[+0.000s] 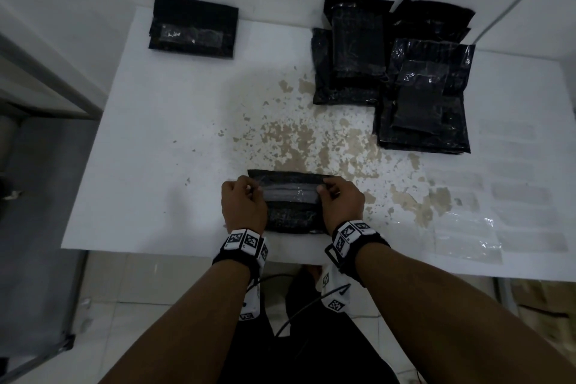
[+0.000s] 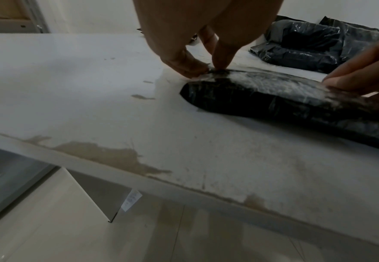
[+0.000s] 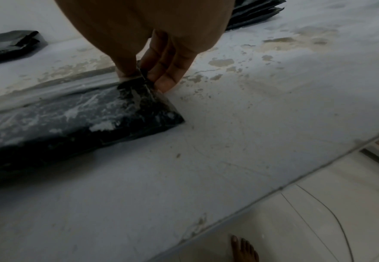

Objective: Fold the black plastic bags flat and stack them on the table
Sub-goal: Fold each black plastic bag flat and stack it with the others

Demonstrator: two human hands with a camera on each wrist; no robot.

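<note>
The black bag (image 1: 291,215) being folded sits at the near edge of the white table (image 1: 162,146). Left hand (image 1: 244,204) pinches its left end, right hand (image 1: 341,203) pinches the right end. Folded stack (image 1: 194,26) is far-left of that bag, the loose pile of bags (image 1: 402,78) far-right.

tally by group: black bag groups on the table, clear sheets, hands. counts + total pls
Bag being folded: 1
Folded stack: 1
Unfolded pile: 1 (bags overlap, cannot count singly)
Clear sheets: 1 patch, number unclear
Hands: 2, left and right, both pinching the bag's flap
Total: 6
</note>
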